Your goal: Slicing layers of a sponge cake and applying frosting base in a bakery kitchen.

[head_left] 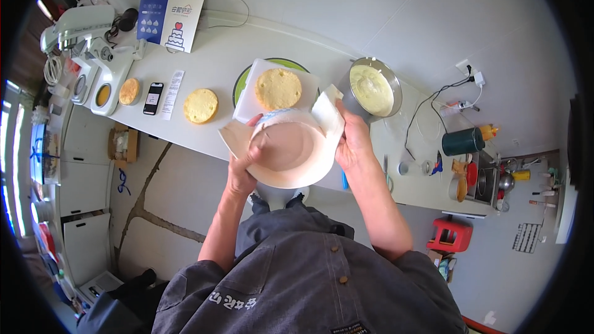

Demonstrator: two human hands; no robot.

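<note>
Both my hands hold a round white tub [315, 170] in front of me, tilted so that I see into its hollow inside. Pale flaps stick out at its left and right sides. My left hand [242, 170] grips the left side, its thumb over the rim. On the other side my right hand [354, 139] grasps the tub by the right flap. Just beyond lies a round sponge cake layer [278, 88] on a white square board [247, 102], set on a green round stand [240, 83]. A metal bowl [396, 99] of pale cream [371, 89] stands near my right hand.
Further left on the counter are another sponge layer [200, 106], a phone [153, 98], a paper strip [173, 94], a small sponge [129, 91] and a white stand mixer [93, 31]. Cables [433, 96] and a dark green cylinder [463, 141] lie at right. A red stool [450, 235] stands below.
</note>
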